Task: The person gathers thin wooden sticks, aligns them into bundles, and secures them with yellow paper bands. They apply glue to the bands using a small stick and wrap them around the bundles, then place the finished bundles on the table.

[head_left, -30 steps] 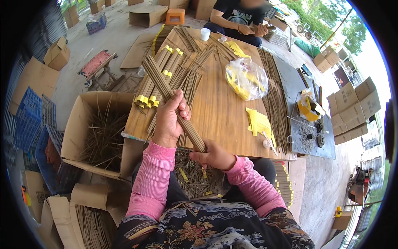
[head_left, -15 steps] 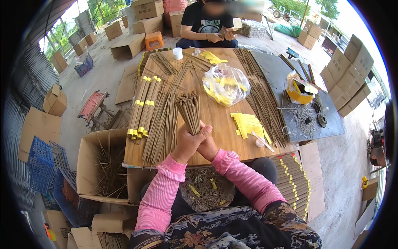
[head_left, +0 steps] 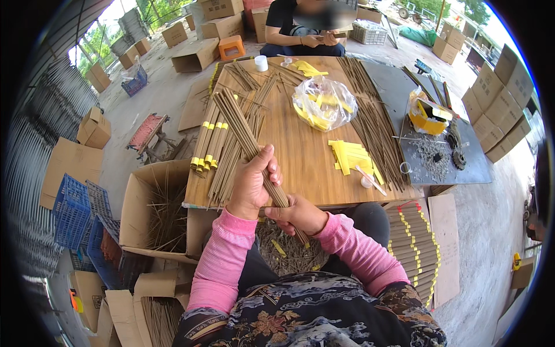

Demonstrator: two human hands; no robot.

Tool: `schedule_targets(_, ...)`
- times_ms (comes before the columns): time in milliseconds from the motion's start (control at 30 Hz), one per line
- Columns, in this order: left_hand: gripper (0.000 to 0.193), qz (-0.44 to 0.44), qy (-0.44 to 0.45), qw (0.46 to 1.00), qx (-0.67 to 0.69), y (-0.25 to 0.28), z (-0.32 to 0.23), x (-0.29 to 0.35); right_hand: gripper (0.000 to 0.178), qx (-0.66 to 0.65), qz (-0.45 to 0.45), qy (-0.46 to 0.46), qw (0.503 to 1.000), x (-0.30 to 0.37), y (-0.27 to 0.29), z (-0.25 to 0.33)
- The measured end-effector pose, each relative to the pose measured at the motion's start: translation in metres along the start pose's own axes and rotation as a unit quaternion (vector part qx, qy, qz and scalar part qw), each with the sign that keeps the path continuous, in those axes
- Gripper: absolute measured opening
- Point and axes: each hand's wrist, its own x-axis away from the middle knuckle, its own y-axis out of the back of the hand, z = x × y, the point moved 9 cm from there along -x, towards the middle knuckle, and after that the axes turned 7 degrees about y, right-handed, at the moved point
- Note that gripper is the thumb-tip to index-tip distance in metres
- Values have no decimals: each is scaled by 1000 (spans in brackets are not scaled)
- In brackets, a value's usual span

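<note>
The left hand (head_left: 252,184) is wrapped firmly round the middle of a bundle of brown sticks (head_left: 238,122), and the right hand (head_left: 302,214) clasps it near its lower end. The bundle slants across the near edge of the table (head_left: 312,179), its top leaning toward the far left corner. The 2 hands cover parts of it, and most of the right fingers are hidden from me. Both pink sleeves (head_left: 224,260) angle inward, the left steeper.
</note>
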Motion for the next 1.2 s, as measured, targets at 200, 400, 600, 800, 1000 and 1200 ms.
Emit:
schedule_targets(200,23,-22,15,1000,-12,-11,12,33,19,-7,-4,-2,1000,34,-20,-6)
schedule_targets(400,26,-73,-17,994,-82,-14,12,56,19,133,-77,46,987,46,-22,-1)
schedule_targets(600,23,19,15,1000,14,-23,24,66,21,69,5,32,997,57,-33,-12)
schedule_targets(800,23,-20,12,999,-25,-13,21,74,39,236,39,244,940,60,-27,16)
schedule_targets(1000,26,-39,86,993,-66,1,42,91,21,440,-151,420,779,67,-15,136)
schedule_targets(1200,25,-33,128,990,-47,-5,67,99,22,544,-145,440,700,33,-29,161)
